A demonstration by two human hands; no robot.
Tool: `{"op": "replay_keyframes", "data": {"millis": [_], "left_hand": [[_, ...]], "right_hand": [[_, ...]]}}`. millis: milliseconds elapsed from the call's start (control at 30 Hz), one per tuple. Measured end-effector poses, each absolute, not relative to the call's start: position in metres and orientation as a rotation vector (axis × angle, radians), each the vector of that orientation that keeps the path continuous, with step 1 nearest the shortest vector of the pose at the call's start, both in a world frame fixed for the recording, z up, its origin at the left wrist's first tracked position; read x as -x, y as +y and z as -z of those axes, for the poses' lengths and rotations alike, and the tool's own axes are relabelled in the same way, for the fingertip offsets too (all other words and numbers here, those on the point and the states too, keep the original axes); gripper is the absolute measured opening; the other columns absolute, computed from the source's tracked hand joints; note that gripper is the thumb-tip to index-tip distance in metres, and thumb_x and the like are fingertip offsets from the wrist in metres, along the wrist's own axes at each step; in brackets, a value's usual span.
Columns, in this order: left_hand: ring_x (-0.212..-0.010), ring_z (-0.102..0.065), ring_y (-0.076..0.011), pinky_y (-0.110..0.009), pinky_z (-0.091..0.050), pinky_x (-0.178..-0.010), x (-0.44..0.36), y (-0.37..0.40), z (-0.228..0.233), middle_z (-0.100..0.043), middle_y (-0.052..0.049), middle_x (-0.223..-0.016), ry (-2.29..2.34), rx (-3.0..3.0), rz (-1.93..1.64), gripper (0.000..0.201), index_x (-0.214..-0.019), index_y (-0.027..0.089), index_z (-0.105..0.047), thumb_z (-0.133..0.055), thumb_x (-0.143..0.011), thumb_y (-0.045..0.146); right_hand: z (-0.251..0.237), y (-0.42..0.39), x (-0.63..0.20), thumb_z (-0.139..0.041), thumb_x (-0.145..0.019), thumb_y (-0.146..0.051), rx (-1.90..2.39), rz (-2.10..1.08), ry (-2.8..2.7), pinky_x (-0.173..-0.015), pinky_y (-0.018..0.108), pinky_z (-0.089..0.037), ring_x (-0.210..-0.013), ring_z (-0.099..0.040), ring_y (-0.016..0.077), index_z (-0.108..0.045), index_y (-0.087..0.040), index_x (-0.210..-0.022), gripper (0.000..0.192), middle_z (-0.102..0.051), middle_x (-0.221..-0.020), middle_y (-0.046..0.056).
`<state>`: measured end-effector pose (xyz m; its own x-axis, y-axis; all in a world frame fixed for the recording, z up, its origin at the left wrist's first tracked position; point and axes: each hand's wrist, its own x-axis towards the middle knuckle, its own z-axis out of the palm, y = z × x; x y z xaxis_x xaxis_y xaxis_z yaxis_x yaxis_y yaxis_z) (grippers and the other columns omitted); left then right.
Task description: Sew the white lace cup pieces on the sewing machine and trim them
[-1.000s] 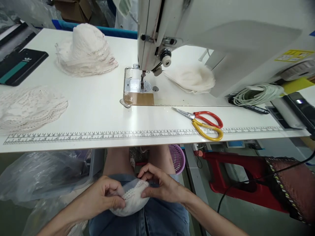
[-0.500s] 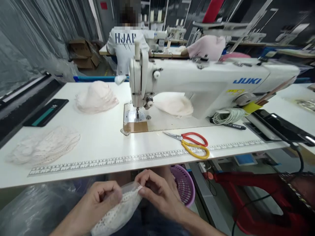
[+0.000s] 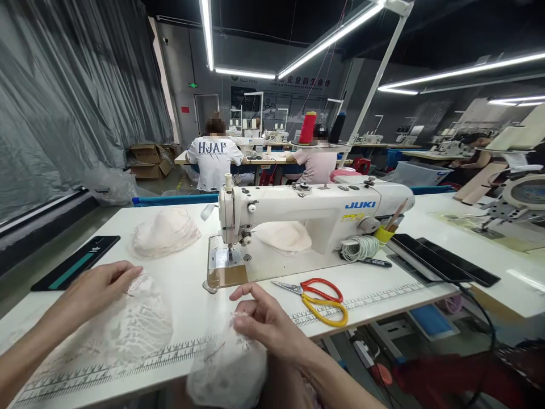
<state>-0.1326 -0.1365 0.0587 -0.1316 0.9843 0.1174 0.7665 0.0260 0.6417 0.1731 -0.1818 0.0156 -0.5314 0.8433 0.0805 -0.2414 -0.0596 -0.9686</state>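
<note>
My left hand [image 3: 100, 287] is over the left part of the table, thumb and fingers pinching the top edge of a sheer white lace piece [image 3: 147, 315]. That piece hangs over the ruler strip, its lower part blurred among pale fabric. Nearer the front edge, my right hand [image 3: 270, 329] is closed on the upper edge of another white lace piece [image 3: 230, 369], which droops below the fingers and is smeared by motion. Behind the hands stands a white sewing machine [image 3: 276, 199], its needle area just beyond my right hand. Scissors [image 3: 326, 301] with red and yellow handles lie right of that hand.
A stack of pale fabric pieces [image 3: 164, 233] lies back left, beside a black and green case [image 3: 79, 264]. A cream piece [image 3: 285, 236] rests under the machine arm. Coiled cord [image 3: 360, 248] and a black marker [image 3: 374, 262] lie right. Two people [image 3: 215, 159] sit ahead.
My hands have come up from below the table edge and moved apart. The left now pinches a lace piece over the table; the right keeps hold of a white piece. The view has tilted up.
</note>
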Motion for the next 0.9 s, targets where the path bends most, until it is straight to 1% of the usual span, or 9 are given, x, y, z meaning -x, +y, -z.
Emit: {"op": "replay_keyframes", "data": {"millis": [100, 200, 300, 400, 533, 633, 733, 833, 900], "left_hand": [[-0.100, -0.050, -0.0341, -0.033, -0.038, -0.077, 0.106, -0.151, -0.056, -0.063, -0.006, -0.092, 2.017, -2.111, -0.739, 0.035, -0.093, 0.017, -0.064, -0.057, -0.075, 0.046], [-0.107, -0.049, -0.0287, -0.032, -0.040, -0.082, 0.054, -0.182, -0.049, -0.059, -0.006, -0.113, 1.556, -1.868, -0.601, 0.041, -0.110, 0.024, -0.058, -0.052, -0.080, 0.052], [-0.080, -0.054, -0.0191, -0.026, -0.041, -0.068, 0.010, -0.204, -0.041, -0.061, -0.002, -0.084, 1.069, -1.505, -0.464, 0.040, -0.107, 0.020, -0.057, -0.058, -0.079, 0.049], [-0.059, -0.042, -0.0107, -0.021, -0.032, -0.055, -0.008, -0.212, -0.036, -0.050, 0.004, -0.062, 0.984, -1.227, -0.470, 0.038, -0.084, 0.015, -0.056, -0.066, -0.073, 0.050], [-0.060, -0.041, -0.0095, -0.020, -0.030, -0.056, -0.013, -0.218, -0.029, -0.050, 0.004, -0.062, 0.969, -1.104, -0.451, 0.038, -0.071, 0.014, -0.053, -0.069, -0.071, 0.049], [-0.055, -0.040, -0.0084, -0.019, -0.031, -0.054, -0.015, -0.226, -0.020, -0.050, 0.005, -0.058, 0.985, -1.021, -0.469, 0.039, -0.071, 0.015, -0.052, -0.068, -0.072, 0.051], [-0.046, -0.034, -0.0060, -0.018, -0.027, -0.047, -0.019, -0.234, -0.009, -0.044, 0.008, -0.049, 1.047, -0.891, -0.482, 0.043, -0.069, 0.015, -0.051, -0.071, -0.067, 0.054], [-0.042, -0.033, -0.0047, -0.017, -0.026, -0.044, -0.023, -0.241, 0.001, -0.042, 0.010, -0.046, 1.119, -0.784, -0.470, 0.045, -0.070, 0.015, -0.053, -0.077, -0.060, 0.051], [-0.044, -0.040, -0.0057, -0.017, -0.031, -0.046, -0.025, -0.245, 0.005, -0.049, 0.008, -0.048, 1.134, -0.743, -0.440, 0.043, -0.073, 0.014, -0.056, -0.079, -0.058, 0.047]], "right_hand": [[-0.024, -0.178, -0.183, -0.062, -0.080, -0.048, 0.672, -1.732, -1.599, -0.047, 0.019, -0.023, -0.050, -0.029, 0.0060, -0.045, -0.018, -0.104, 0.042, -0.041, -0.059, -0.008], [-0.030, -0.179, -0.187, -0.052, -0.087, -0.047, 0.669, -1.667, -1.762, -0.046, 0.019, -0.023, -0.048, -0.026, 0.0057, -0.045, -0.018, -0.106, 0.036, -0.036, -0.058, -0.009], [-0.032, -0.184, -0.189, -0.044, -0.092, -0.043, 0.700, -1.545, -1.932, -0.048, 0.019, -0.025, -0.050, -0.029, 0.0061, -0.046, -0.018, -0.106, 0.029, -0.037, -0.059, -0.008], [-0.029, -0.193, -0.194, -0.044, -0.093, -0.036, 0.751, -1.447, -1.997, -0.050, 0.018, -0.027, -0.051, -0.031, 0.0066, -0.047, -0.018, -0.106, 0.023, -0.038, -0.059, -0.008], [-0.018, -0.198, -0.216, -0.050, -0.089, -0.028, 0.815, -1.359, -2.033, -0.055, 0.019, -0.035, -0.056, -0.043, 0.0080, -0.052, -0.017, -0.101, 0.016, -0.049, -0.062, -0.005], [-0.006, -0.189, -0.252, -0.048, -0.090, -0.025, 1.054, -1.008, -2.132, -0.061, 0.022, -0.041, -0.064, -0.053, 0.0122, -0.055, -0.016, -0.094, 0.013, -0.060, -0.073, 0.001], [0.004, -0.176, -0.293, -0.046, -0.090, -0.026, 1.287, -0.549, -2.199, -0.069, 0.029, -0.042, -0.075, -0.056, 0.0175, -0.057, -0.016, -0.093, 0.015, -0.063, -0.085, 0.007], [0.006, -0.179, -0.310, -0.045, -0.091, -0.026, 1.311, -0.362, -2.211, -0.075, 0.031, -0.042, -0.084, -0.057, 0.0197, -0.058, -0.017, -0.092, 0.016, -0.062, -0.091, 0.009], [0.005, -0.194, -0.300, -0.045, -0.092, -0.026, 1.231, -0.328, -2.223, -0.073, 0.030, -0.042, -0.083, -0.056, 0.0189, -0.059, -0.017, -0.094, 0.016, -0.061, -0.088, 0.008]]}}
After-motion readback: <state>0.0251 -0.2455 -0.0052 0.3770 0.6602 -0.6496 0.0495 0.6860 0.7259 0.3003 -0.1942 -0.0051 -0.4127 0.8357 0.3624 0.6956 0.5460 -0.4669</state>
